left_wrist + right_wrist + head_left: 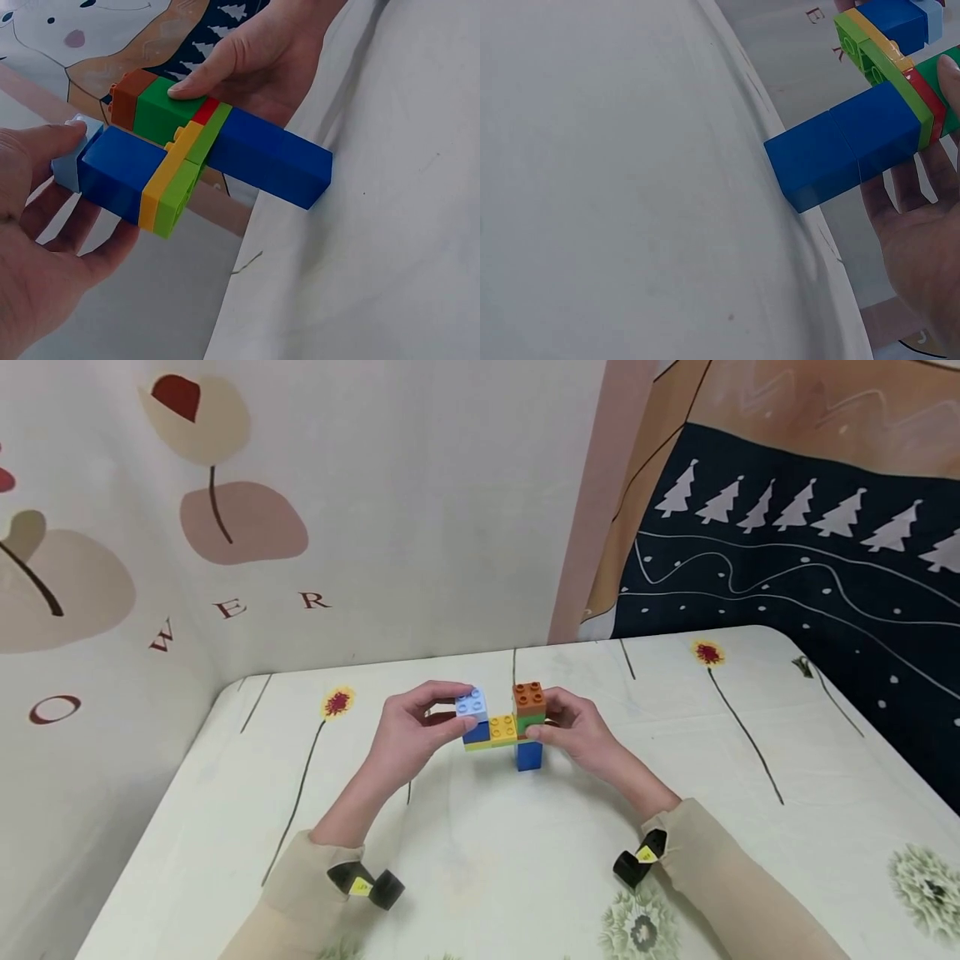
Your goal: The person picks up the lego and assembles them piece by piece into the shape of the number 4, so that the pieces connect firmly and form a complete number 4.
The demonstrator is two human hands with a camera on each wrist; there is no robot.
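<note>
My hands hold a small model of toy building bricks over the table. At its left end a light blue brick (471,707) sits on a dark blue brick (122,166), and the thumb and fingers of my left hand (405,731) grip these two. Below them run a yellow plate (501,728) and lime green plates (177,196). On the right, a brown-orange brick (529,702) tops a green brick (160,111) and a thin red plate (928,101). My right hand (583,731) pinches the green brick. Beneath stands a column of two blue bricks (847,146), its lower end close to the tabletop.
A white cloth printed with flowers covers the table (480,860). Behind it hangs a pale printed curtain (420,527), with a dark tree-patterned cloth (795,560) at the right. Each sleeve carries a black wrist camera (386,889).
</note>
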